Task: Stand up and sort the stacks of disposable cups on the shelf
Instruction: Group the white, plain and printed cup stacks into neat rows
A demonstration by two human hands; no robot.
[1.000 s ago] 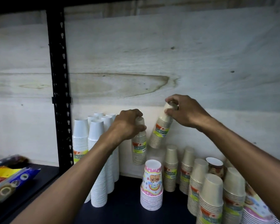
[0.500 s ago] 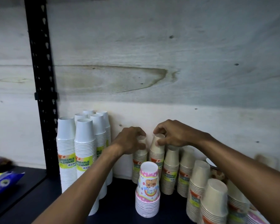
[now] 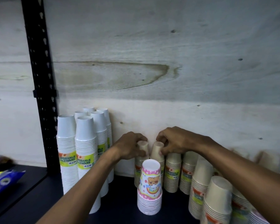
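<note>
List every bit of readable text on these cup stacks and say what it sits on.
"POSABLE ...LEWARE": green label on the front white cup stack; the start of each word is cut off.
Same label on the left white stack: partly readable, same words.
Pink cartoon cup stack: lettering too blurred.
Tan cup stacks' labels: too blurred.
Blue packet: unreadable.
</note>
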